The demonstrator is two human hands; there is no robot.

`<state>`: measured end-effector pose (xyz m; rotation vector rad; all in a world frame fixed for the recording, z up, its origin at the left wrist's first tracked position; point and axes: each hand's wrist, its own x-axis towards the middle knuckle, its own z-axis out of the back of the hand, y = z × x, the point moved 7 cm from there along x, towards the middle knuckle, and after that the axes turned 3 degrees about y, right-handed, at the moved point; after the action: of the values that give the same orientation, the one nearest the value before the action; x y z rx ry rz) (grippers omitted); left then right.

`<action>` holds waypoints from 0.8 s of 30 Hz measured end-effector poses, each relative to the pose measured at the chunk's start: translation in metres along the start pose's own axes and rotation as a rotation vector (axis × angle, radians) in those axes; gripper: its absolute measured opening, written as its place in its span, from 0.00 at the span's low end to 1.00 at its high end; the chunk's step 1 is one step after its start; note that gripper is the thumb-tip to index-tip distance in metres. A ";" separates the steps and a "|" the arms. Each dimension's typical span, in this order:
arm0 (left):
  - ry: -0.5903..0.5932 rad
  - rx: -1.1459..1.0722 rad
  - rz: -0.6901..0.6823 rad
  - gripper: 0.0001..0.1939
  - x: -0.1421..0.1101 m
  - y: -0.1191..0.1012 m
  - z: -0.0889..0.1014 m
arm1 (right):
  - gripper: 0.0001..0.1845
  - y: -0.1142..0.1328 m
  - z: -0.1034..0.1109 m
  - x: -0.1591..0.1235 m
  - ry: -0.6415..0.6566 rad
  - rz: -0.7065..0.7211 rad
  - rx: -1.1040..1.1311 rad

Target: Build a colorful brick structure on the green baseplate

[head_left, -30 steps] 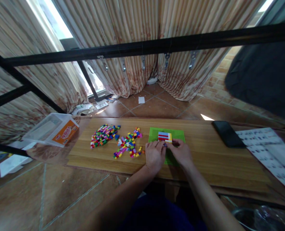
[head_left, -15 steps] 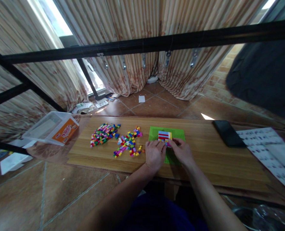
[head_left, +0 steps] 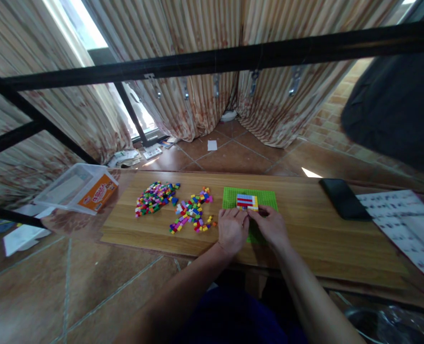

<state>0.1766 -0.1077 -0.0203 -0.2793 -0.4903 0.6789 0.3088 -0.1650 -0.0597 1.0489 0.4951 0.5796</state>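
Observation:
A green baseplate (head_left: 269,197) lies on the wooden table (head_left: 315,234) with a small striped build (head_left: 247,201) of red, white, blue and yellow bricks on it. My left hand (head_left: 232,230) and my right hand (head_left: 271,227) rest on the plate's near side, fingertips pinched together right below the build. Whatever sits between the fingertips is too small to make out. Two heaps of loose coloured bricks (head_left: 155,197) (head_left: 193,216) lie to the left of my left hand.
A clear plastic box with an orange label (head_left: 76,188) stands at the table's left end. A black phone (head_left: 344,198) and a printed sheet (head_left: 407,228) lie at the right. A black metal frame (head_left: 212,61) crosses overhead; curtains and tiled floor lie beyond.
Both hands stay at the near edge of the striped build, fingertips edging slightly closer to it. The view has shifted a little.

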 end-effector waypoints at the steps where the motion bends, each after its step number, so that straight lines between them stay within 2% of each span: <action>1: 0.000 -0.001 0.000 0.08 0.000 0.000 -0.001 | 0.27 0.000 0.000 0.000 -0.002 -0.002 0.002; 13: 0.003 0.003 0.001 0.08 0.000 -0.001 0.000 | 0.24 0.005 -0.002 -0.002 -0.022 0.008 0.038; 19: 0.015 -0.005 -0.015 0.07 -0.010 0.000 0.003 | 0.28 -0.004 -0.003 -0.018 0.040 -0.018 0.085; 24: 0.012 -0.031 -0.038 0.06 -0.020 0.005 0.005 | 0.30 -0.012 0.004 -0.032 0.076 -0.049 0.020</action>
<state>0.1576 -0.1171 -0.0245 -0.3024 -0.4937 0.6325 0.2899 -0.1934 -0.0659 1.0341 0.5930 0.5739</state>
